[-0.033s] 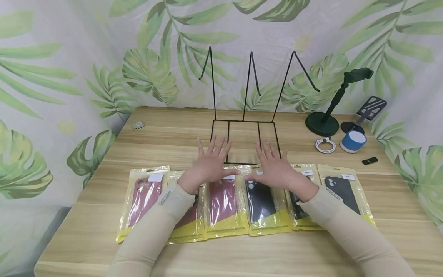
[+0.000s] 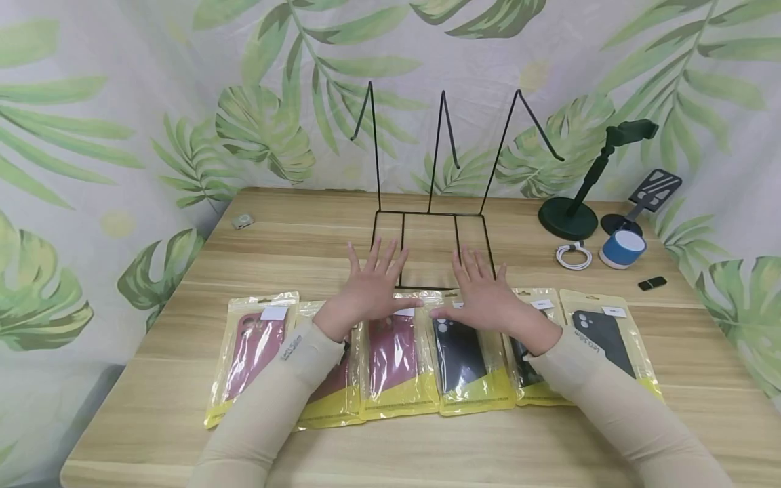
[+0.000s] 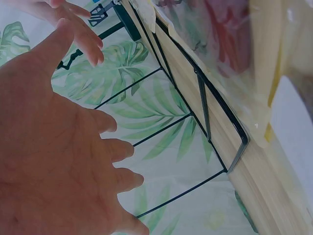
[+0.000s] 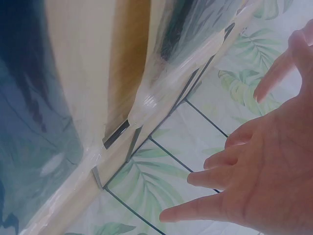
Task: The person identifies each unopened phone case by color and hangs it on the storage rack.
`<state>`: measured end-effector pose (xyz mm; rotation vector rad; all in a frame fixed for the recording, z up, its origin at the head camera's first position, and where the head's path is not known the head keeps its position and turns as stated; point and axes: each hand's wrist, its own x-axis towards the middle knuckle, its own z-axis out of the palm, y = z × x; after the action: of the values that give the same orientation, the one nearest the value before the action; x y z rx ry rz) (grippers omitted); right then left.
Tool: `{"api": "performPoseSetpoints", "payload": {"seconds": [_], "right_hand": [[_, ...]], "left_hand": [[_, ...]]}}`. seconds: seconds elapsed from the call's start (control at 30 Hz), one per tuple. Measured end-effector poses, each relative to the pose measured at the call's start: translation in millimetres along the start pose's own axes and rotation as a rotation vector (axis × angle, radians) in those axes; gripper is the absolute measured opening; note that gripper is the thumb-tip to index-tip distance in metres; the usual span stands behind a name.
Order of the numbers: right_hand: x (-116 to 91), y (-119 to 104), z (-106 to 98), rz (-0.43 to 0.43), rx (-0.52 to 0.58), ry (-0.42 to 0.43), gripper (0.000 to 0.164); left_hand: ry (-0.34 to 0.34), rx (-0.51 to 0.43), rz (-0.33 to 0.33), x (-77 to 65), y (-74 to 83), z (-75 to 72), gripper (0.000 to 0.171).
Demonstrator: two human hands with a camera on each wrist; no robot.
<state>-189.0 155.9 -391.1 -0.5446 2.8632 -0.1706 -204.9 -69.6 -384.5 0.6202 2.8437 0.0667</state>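
Both hands hover over a row of phone cases in clear, yellow-edged bags, fingers spread and holding nothing. My left hand [image 2: 369,291] is above the top of a pink phone case [image 2: 393,356], thumb pointing inward. Close beside it, my right hand [image 2: 485,298] is over the top of a black phone case [image 2: 460,362]. My forearms partly cover a dark red case [image 2: 332,386] and a dark case [image 2: 525,362]. At the row's ends lie another pink case [image 2: 256,349] and a dark grey case [image 2: 601,335]. Both wrist views show bare palms, the left palm [image 3: 58,156] and right palm [image 4: 274,166].
A black wire rack [image 2: 430,214] with three upright hooks stands behind the hands. At right are a green-based stand [image 2: 567,218], a phone holder [image 2: 654,190], a white cable [image 2: 573,257], a blue cylinder [image 2: 622,251] and a small black stick [image 2: 652,283]. A small silvery item [image 2: 243,221] lies back left.
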Motion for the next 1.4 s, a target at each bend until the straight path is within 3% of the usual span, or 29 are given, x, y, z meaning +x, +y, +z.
{"api": "performPoseSetpoints", "payload": {"seconds": [0.37, 0.63, 0.8, 0.93, 1.17, 1.4], "right_hand": [[-1.6, 4.2, -1.5, 0.001, 0.011, -0.007, 0.118], [-20.6, 28.8, -31.6, -0.009, -0.005, 0.049, 0.094], [-46.0, 63.6, -49.7, 0.007, -0.017, 0.080, 0.069], [-59.3, 107.2, -52.1, 0.049, -0.025, 0.053, 0.054], [-70.7, 193.0, -37.6, 0.138, 0.012, -0.132, 0.039], [-68.1, 234.0, -17.0, 0.228, 0.069, -0.155, 0.034]], "left_hand": [[-0.007, -0.011, 0.027, 7.8, 1.4, 4.4, 0.104], [-0.022, -0.079, 0.019, 16.8, -26.1, 2.4, 0.098], [-0.075, -0.115, -0.020, 19.3, -50.8, 2.8, 0.087], [-0.126, -0.133, -0.039, 23.1, -64.1, 5.6, 0.087], [-0.204, -0.135, -0.057, 29.7, -73.5, 5.5, 0.092], [-0.251, -0.135, -0.056, 31.8, -72.9, 4.4, 0.087]]}}
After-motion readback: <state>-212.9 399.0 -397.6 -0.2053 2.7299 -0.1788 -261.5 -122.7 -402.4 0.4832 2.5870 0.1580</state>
